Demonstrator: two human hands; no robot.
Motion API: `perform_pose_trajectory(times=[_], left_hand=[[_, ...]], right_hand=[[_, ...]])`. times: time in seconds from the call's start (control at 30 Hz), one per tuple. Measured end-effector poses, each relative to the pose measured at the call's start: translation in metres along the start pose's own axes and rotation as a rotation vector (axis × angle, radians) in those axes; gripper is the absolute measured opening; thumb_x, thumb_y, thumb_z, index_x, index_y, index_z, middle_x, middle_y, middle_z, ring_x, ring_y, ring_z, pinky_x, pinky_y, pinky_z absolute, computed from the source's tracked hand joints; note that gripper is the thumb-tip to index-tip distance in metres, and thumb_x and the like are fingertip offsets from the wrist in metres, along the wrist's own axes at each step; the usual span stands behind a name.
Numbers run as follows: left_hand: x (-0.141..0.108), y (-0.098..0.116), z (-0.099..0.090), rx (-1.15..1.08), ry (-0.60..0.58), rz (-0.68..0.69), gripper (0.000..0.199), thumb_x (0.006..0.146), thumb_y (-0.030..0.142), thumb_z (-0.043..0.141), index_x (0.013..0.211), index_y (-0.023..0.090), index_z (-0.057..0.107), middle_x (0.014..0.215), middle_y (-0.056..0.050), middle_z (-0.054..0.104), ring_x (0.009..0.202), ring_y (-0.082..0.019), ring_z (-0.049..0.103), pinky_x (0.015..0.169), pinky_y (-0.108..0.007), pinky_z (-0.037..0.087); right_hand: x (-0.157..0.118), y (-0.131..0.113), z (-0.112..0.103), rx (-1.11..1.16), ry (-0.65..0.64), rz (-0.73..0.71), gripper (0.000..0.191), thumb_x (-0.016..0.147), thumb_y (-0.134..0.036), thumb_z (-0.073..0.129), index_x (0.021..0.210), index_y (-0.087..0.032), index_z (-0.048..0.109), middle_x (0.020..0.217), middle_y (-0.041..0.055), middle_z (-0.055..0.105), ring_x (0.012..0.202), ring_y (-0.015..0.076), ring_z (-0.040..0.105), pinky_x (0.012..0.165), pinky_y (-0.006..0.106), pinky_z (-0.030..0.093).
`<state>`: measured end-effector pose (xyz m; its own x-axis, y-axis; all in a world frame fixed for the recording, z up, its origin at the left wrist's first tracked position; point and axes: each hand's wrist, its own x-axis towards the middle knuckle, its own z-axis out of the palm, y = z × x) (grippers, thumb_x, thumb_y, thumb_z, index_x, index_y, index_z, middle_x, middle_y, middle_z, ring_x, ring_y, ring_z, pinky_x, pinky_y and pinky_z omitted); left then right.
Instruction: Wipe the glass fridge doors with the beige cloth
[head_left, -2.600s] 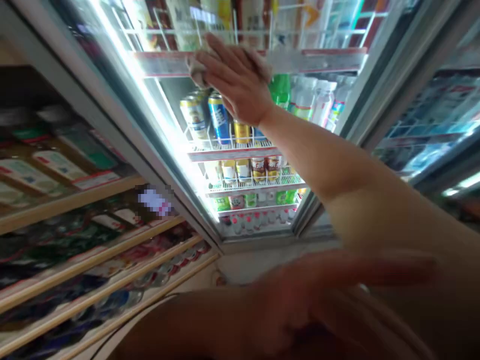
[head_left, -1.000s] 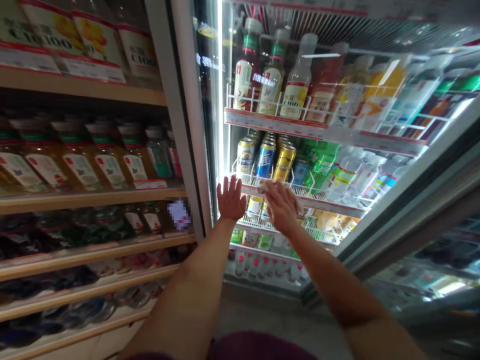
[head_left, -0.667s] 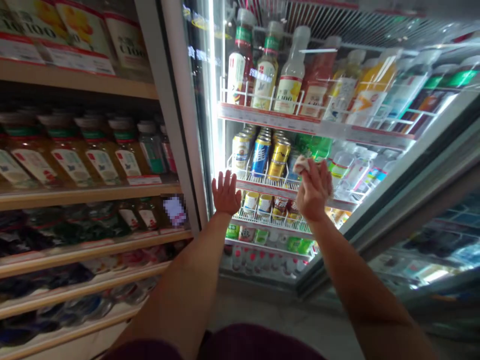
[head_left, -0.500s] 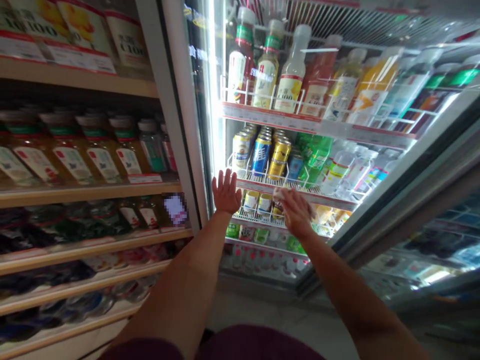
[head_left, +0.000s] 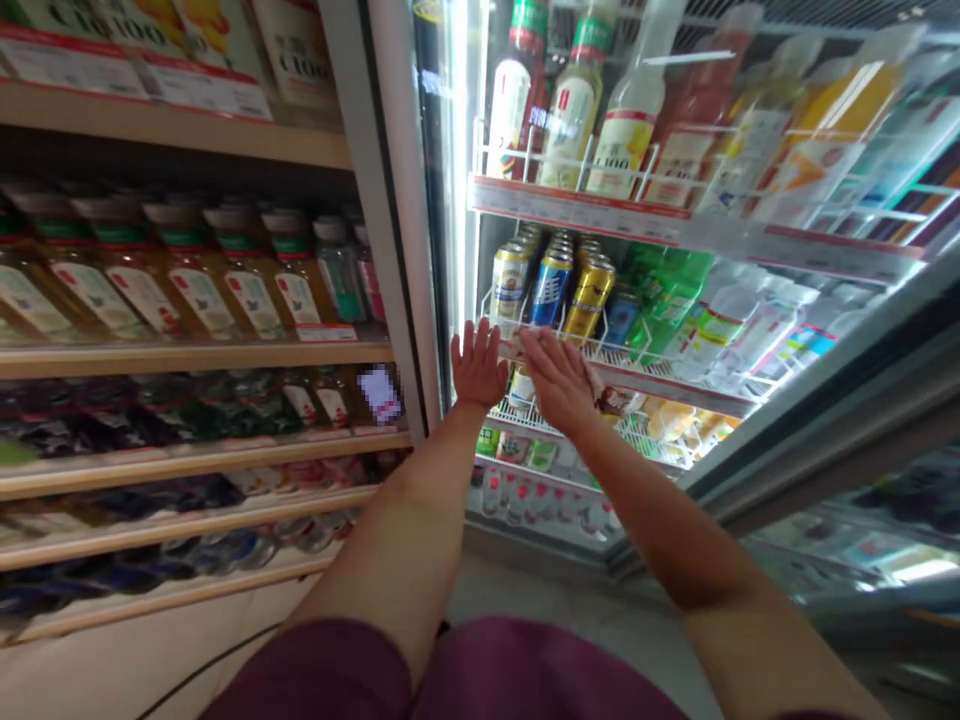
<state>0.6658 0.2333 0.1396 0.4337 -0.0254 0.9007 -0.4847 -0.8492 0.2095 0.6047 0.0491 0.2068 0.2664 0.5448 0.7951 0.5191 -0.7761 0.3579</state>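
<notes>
My left hand (head_left: 480, 370) lies flat with fingers spread against the glass door (head_left: 444, 250) of a lit drinks fridge, near its left frame. Close by on the right, my right hand (head_left: 559, 380) presses a pale, crumpled cloth (head_left: 596, 382) to the same glass. Much of the cloth is hidden under the palm and fingers. Behind the hands, through the glass, stand a blue can (head_left: 551, 290), a gold can (head_left: 590, 300) and a fridge shelf edge (head_left: 675, 390).
To the left, wooden shelves (head_left: 187, 355) carry rows of bottled drinks. Tall bottles (head_left: 622, 130) fill the upper fridge shelf. A thick door frame (head_left: 795, 410) slants along the right, beside another glass-fronted section. A dark cable (head_left: 202, 668) lies on the floor at lower left.
My right hand has slid left with the cloth across the glass, closer to my left hand. My left hand stays spread on the door. The view has shifted and tilted down slightly.
</notes>
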Motion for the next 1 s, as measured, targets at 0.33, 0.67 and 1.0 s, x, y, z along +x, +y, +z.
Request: perform_pose_trajectory(times=[0.33,0.67,1.0], left_hand=[[0.003,-0.001,0.003,-0.028,0.027,-0.005,0.07,0.102,0.056,0.025,0.15,0.011,0.05,0.158,-0.016,0.043,0.157,-0.03,0.015,0.129,-0.052,0.004],[0.004,0.0,0.001,-0.01,0.052,-0.002,0.072,0.102,0.058,0.022,0.149,0.012,0.051,0.157,-0.016,0.046,0.157,-0.029,0.017,0.129,-0.051,0.006],[0.004,-0.002,0.002,-0.049,0.066,-0.01,0.072,0.101,0.06,0.025,0.149,0.013,0.052,0.156,-0.016,0.047,0.157,-0.03,0.016,0.129,-0.052,0.004]], right_hand=[[-0.075,0.039,-0.019,-0.135,0.258,0.367,0.046,0.098,-0.013,0.047,0.142,-0.018,0.06,0.158,0.0107,0.046,0.156,0.0291,0.024,0.124,0.054,0.031],[-0.129,0.031,-0.016,0.052,-0.221,-0.037,0.046,0.097,-0.007,0.051,0.136,-0.028,0.064,0.145,0.0004,0.061,0.148,0.016,0.042,0.124,0.036,0.029],[-0.206,0.055,-0.05,-0.125,-0.242,-0.023,0.038,0.1,-0.008,0.046,0.119,-0.028,0.072,0.133,0.0004,0.07,0.135,0.0172,0.058,0.121,0.036,0.034]])
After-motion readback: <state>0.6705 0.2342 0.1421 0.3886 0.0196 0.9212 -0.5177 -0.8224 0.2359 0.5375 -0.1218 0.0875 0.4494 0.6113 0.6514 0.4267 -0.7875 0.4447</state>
